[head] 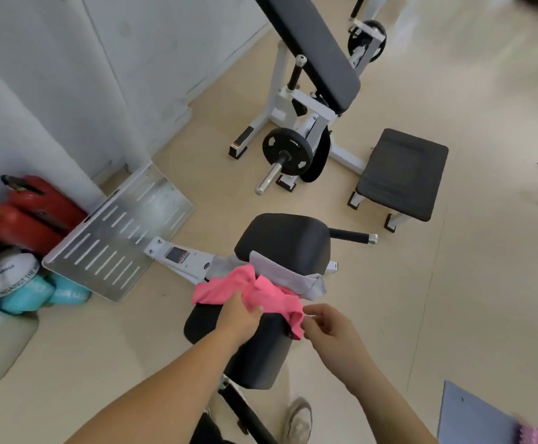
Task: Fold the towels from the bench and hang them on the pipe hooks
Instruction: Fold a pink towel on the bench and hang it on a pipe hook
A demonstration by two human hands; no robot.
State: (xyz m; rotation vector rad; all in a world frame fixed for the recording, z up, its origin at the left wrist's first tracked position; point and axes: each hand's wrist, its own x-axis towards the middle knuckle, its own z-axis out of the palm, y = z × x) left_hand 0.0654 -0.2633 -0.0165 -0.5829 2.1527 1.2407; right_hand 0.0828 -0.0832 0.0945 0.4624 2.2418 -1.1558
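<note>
A crumpled pink towel (261,293) lies across the black padded bench (283,241) just in front of me. A grey towel (290,277) lies under and behind it on the same pad. My left hand (240,315) grips the pink towel near its middle, thumb over the cloth. My right hand (328,328) pinches the pink towel's hanging right corner between thumb and fingertips. No pipe hooks are in view.
A slotted metal footplate (117,232) lies left of the bench, with red fire extinguishers (34,209) and teal and white bags (21,286) by the wall. A weight machine with a black plate (287,152) and a black seat (402,174) stand beyond. My shoe (299,421) is below.
</note>
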